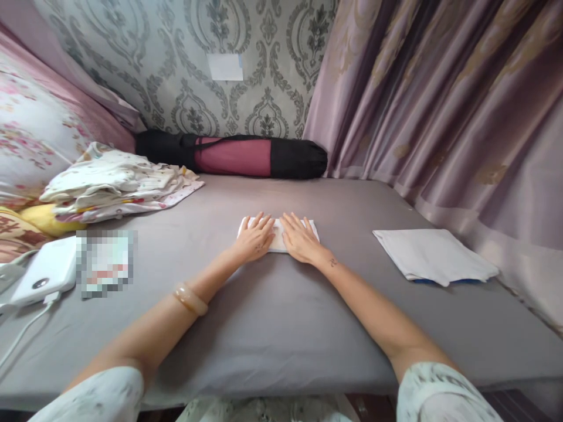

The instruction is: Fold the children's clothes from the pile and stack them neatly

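Note:
A small white folded cloth (278, 241) lies flat on the grey sheet in front of me. Both hands rest on top of it, palms down. My left hand (256, 237) covers its left part, fingers stretched and spread. On the right part lies my right hand (299, 237), its fingers also extended and pointing away from me. Only the cloth's middle, its corners and part of its edges show between and around the hands. Neither hand grasps anything.
At right lies a larger folded white cloth (433, 255) with blue beneath it. A pile of patterned clothes (114, 181), a white power bank (48, 272) with cables and a blurred packet (108, 264) are on the left. A black and maroon long bag (233, 156) lies along the wall.

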`<state>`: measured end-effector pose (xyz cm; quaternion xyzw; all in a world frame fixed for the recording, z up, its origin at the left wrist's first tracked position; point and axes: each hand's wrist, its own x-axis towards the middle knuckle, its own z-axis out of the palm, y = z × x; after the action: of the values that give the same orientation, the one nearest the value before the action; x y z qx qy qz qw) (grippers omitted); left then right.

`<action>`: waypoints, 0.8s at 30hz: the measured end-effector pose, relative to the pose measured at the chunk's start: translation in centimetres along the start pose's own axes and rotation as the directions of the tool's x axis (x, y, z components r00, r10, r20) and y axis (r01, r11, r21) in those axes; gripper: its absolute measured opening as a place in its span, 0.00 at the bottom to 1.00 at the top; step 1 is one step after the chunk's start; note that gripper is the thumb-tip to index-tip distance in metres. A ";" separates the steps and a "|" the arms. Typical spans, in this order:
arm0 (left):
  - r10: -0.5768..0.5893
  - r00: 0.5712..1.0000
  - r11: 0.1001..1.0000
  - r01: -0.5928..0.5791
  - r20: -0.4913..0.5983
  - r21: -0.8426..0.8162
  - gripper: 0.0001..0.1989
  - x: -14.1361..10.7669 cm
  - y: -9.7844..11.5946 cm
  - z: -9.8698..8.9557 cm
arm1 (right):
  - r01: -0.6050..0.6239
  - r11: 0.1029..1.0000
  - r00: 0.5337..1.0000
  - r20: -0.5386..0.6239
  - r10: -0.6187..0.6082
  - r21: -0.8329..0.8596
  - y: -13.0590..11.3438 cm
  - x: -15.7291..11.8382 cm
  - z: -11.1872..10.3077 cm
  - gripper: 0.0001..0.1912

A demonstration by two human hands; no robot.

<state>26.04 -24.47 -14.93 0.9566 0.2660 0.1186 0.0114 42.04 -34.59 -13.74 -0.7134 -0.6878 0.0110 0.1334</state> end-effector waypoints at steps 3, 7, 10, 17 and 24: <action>0.002 0.999 1.000 -0.003 0.042 0.028 0.26 0.9 0.4 1.0 | -0.001 1.000 0.999 0.053 0.001 0.002 -0.5 0.9 1.1 0.29; 0.005 0.996 1.000 -0.006 0.086 0.009 0.28 1.1 -0.3 2.0 | -0.019 1.000 0.995 0.095 0.018 0.012 -0.1 1.1 1.8 0.30; -0.018 0.992 0.999 0.022 0.124 -0.026 0.28 1.1 -0.6 2.4 | -0.034 0.999 0.992 0.119 0.029 0.037 0.2 1.0 1.9 0.31; -0.042 0.982 0.998 0.049 0.183 -0.034 0.29 1.3 -0.2 2.0 | -0.057 0.996 0.989 0.143 0.047 0.070 0.3 1.1 2.2 0.30; -0.030 0.971 0.996 0.050 0.237 -0.079 0.26 2.2 -0.5 1.3 | -0.067 0.993 0.985 0.166 0.051 0.094 0.5 1.4 2.1 0.30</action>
<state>27.96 -22.87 -15.71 0.9570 0.2767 0.0150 0.0856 42.23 -32.85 -15.65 -0.7228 -0.6736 0.1072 0.1114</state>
